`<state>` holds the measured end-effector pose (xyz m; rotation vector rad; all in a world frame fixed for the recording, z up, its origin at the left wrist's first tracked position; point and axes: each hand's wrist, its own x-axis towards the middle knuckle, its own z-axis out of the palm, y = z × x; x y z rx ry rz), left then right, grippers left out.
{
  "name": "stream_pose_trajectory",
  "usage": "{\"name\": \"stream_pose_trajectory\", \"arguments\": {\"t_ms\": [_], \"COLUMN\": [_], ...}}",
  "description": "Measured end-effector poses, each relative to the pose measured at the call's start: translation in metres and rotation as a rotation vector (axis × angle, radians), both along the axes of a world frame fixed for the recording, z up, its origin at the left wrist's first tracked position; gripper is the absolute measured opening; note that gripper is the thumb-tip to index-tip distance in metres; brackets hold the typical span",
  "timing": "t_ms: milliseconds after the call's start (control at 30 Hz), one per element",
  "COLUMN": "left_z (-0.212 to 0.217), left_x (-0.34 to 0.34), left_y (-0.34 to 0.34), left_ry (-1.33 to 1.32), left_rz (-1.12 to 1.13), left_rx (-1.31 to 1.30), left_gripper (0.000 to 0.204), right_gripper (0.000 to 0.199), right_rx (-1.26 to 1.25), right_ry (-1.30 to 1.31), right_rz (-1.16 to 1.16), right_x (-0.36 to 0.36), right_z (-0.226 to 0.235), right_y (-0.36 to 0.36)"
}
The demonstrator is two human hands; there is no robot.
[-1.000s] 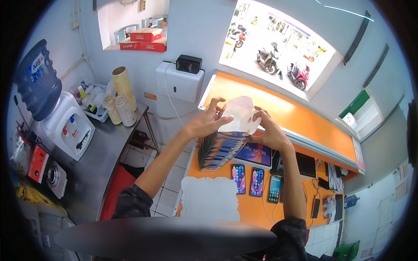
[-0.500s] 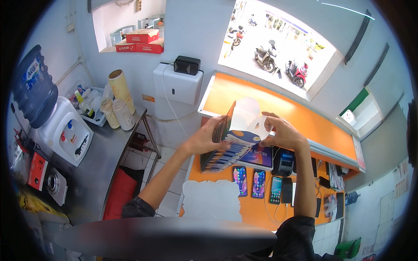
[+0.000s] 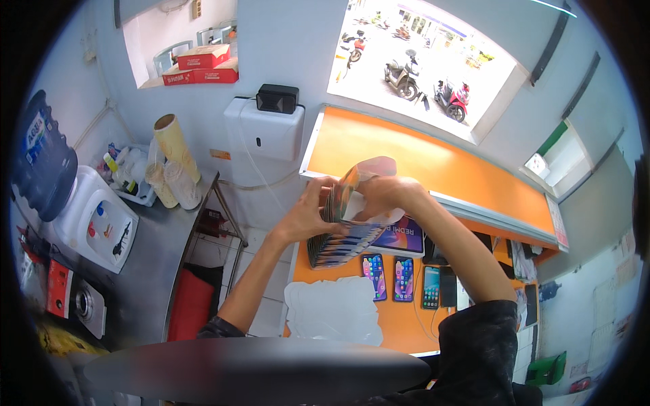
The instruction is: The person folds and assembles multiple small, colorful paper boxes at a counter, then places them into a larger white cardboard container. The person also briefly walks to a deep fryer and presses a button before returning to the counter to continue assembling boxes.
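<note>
My left hand [image 3: 306, 215] and my right hand [image 3: 387, 195] meet over an orange counter [image 3: 433, 152]. Between them they hold a flat, glossy packet [image 3: 347, 191] tilted on edge, with a thin clear plastic sleeve [image 3: 376, 166] rising above it. My left fingers pinch its left edge and my right hand grips its right side. Just below lies a fanned stack of similar flat packets [image 3: 342, 245] on the counter. A pile of white plastic sleeves [image 3: 335, 311] lies nearer to me.
Three phones [image 3: 403, 279] lie face up on the counter beside the stack. To the left stand a metal table [image 3: 145, 250], a water dispenser [image 3: 88, 223] with a blue bottle, and a white wall box [image 3: 264, 135]. A window [image 3: 420, 61] shows parked motorbikes.
The white sleeve I held flat above the stack has turned on edge. My hands have drawn closer together around a glossy packet.
</note>
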<state>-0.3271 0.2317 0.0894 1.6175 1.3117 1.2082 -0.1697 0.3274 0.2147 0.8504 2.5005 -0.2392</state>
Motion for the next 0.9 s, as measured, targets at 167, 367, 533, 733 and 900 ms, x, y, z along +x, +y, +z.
{"name": "stream_pose_trajectory", "arguments": {"t_ms": [167,367,533,733,900], "left_z": [-0.003,-0.010,-0.009,-0.009,-0.016], "left_x": [-0.002,-0.002,-0.004,-0.003,-0.004], "left_y": [0.003,0.012,0.010,0.012,0.016], "left_ry": [0.024,-0.014,-0.014,-0.133,-0.056], "left_rz": [-0.007,0.000,-0.039,-0.062,-0.072], "left_rx": [0.002,0.076,0.003,0.015,-0.035], "left_gripper": [0.102,0.105,0.106,0.103,0.110], "right_gripper": [0.083,0.050,0.035,0.033,0.031], "right_rx": [-0.071,0.185,0.137,0.074,-0.068], "right_ry": [-0.250,-0.139,-0.042,0.066,0.001], "right_rz": [-0.037,0.312,0.014,0.178,0.261], "right_x": [-0.004,-0.013,-0.037,-0.022,-0.001], "right_z": [-0.003,-0.024,-0.053,-0.075,-0.075], "right_y": [0.013,0.019,0.035,0.045,0.044]}}
